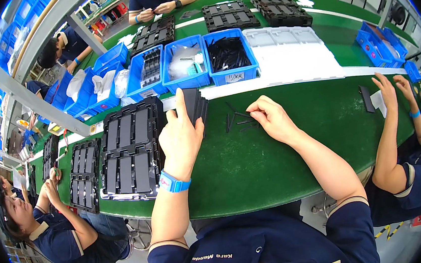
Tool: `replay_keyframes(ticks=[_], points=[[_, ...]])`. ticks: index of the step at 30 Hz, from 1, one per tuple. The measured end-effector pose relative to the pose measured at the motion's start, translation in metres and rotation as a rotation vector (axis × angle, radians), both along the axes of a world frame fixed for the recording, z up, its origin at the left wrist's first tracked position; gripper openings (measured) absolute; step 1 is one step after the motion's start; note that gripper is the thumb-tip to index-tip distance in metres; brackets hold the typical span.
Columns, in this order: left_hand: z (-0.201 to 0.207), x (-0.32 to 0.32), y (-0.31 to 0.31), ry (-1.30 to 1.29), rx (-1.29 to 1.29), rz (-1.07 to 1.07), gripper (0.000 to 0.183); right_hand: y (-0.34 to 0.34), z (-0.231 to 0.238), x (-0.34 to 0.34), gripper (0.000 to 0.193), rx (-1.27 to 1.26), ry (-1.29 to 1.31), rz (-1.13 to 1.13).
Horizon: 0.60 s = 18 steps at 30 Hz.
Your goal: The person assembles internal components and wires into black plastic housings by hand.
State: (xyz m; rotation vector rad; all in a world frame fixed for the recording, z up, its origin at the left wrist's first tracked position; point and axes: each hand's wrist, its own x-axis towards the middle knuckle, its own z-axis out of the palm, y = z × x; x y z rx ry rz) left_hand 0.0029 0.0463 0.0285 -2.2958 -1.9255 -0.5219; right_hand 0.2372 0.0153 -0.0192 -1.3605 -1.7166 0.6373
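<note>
My left hand is at a stack of black flat rectangular pieces. Its index finger stretches along the stack's left side and the thumb lies at the near right, so the stack's near end sits between them. A blue band is round that wrist. To the right, my right hand is low over the table with thumb and index finger pinched together. Their tips meet the end of a thin black strip. Several more black strips lie loose beside it.
Black trays holding flat black pieces stand left of my left hand. Blue bins with black parts and bags line the far side, beside a white tray. A dark flat piece lies at right, near a co-worker's hands.
</note>
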Motion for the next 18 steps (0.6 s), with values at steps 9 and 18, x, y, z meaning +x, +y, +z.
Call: replay_keyframes(ticks=[9,18], points=[[-0.001,-0.004,0.000,-0.065,0.041,-0.036,0.083,0.003,0.003,0.008,0.009,0.048,0.031,-0.046],[0.015,-0.013,-0.013,-0.138,0.344,-0.121,0.081,0.016,0.025,0.092,0.012,0.322,-0.031,-0.470]])
